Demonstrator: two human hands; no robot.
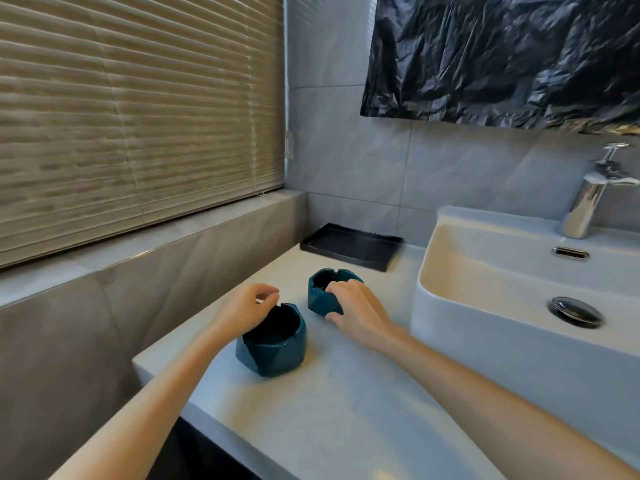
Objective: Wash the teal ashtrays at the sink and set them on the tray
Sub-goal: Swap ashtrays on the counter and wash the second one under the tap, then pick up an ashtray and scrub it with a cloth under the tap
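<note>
In the head view, two teal ashtrays stand on the pale desk (346, 393) at the centre of the frame, apart from each other and left of the sink (485, 344). The near ashtray (273, 351) sits lower and to the left, and the far ashtray (320, 299) just above and right of it.

The right hand (358, 306) holds the far ashtray. Its fingers hook over the rim into the bowl and its thumb presses the lower side wall. The ashtray looks to be resting on the desk, not lifted.

The left hand (247, 308) is at the far-left rim of the near ashtray with its fingers curled in a narrow pinch. Whether they grip the rim or only hover at it cannot be told.

The black tray (349, 245) lies further back on the desk, above the ashtrays in the frame, and neither ashtray is on it. The sink fills the right side. Its tap (588, 199) is at the upper right with no water showing, and its drain plug (575, 311) is below that. A blind (138, 116) covers the upper left.

The task seems to be at its opening step, picking up the ashtrays before any washing. The next move likely calls for a firm hold on each rim, then a lift and a carry to the right over the sink's raised wall. One hand must then be freed to open the tap. The glazed, faceted sides may slip once wet, so hooking fingers inside the bowl seems the safer hold.
</note>
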